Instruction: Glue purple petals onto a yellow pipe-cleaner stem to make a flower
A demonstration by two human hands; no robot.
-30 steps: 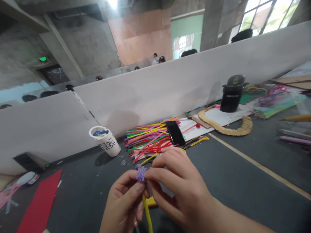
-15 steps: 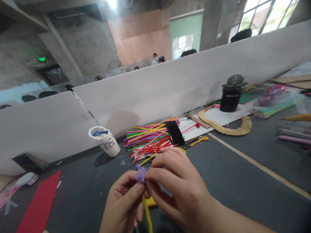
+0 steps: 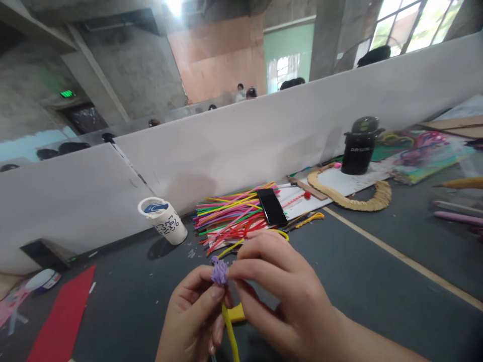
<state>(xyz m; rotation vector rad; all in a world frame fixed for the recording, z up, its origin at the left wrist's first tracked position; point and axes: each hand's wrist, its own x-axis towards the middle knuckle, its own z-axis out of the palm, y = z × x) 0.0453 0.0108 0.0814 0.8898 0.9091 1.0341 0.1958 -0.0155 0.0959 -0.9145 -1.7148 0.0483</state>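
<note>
A small purple fuzzy flower head [image 3: 219, 272] on a thick yellow-green stem [image 3: 230, 333] is pinched between the thumb and fingers of my left hand [image 3: 192, 309]. My right hand [image 3: 287, 296] comes in from the right, its thumb and index finger bent together at the flower's right edge. Whether a tiny petal sits between those fingertips is hard to see. Below the flower, partly behind my hands, lies a yellow piece [image 3: 237, 313]. Just beyond my right hand is a pile of colourful pipe cleaners [image 3: 230, 216].
A black phone [image 3: 272, 207] lies on the pipe cleaners. To the left stand a white cup [image 3: 168, 223] and a red sheet [image 3: 62, 317]. Yellow-handled scissors [image 3: 311, 218], a tan curved strip [image 3: 350, 203] and a black jar [image 3: 358, 148] are rightward. A white partition [image 3: 241, 141] runs behind.
My right fingertips have drawn back slightly to the right along the flower's edge. The left hand keeps its hold, and more of the yellow piece shows.
</note>
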